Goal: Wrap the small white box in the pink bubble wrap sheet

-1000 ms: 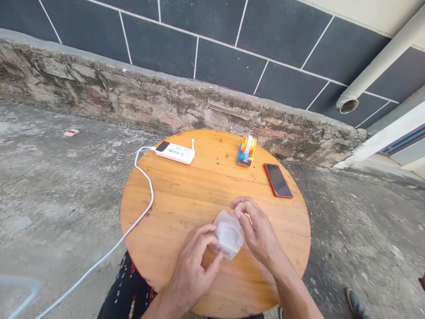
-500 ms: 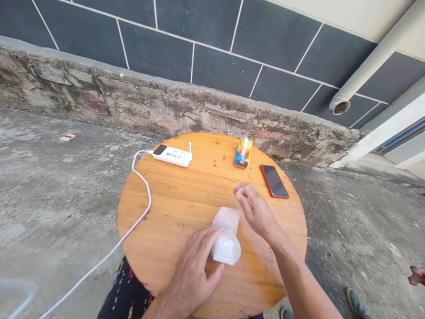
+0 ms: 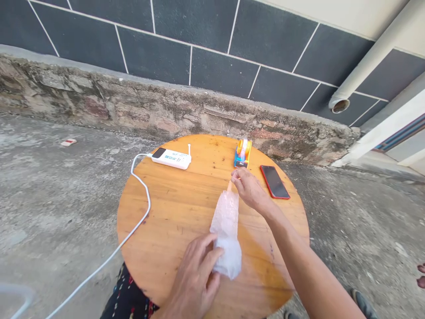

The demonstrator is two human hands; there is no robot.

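A translucent wrapped bundle [image 3: 226, 235] lies near the middle of the round wooden table [image 3: 149, 235], with its loose end stretched out toward the back. My left hand [image 3: 195, 270] rests against the bundle's near left side, fingers apart. Beyond the bundle's far end, my right hand [image 3: 247, 187] pinches a thin, clear strip that runs to the wrap. Just behind that hand stands a blue and yellow tape dispenser [image 3: 242, 153] with a roll in it.
A phone [image 3: 275, 181] with a red edge lies at the table's right. At the back left is a white power strip [image 3: 171, 158], its white cable [image 3: 146, 190] hanging over the left edge. A stone ledge and tiled wall stand behind.
The wrap's end has unfolded and now reaches farther back. My right hand has moved slightly back and left, toward the dispenser. My left hand has shifted slightly nearer with the bundle.
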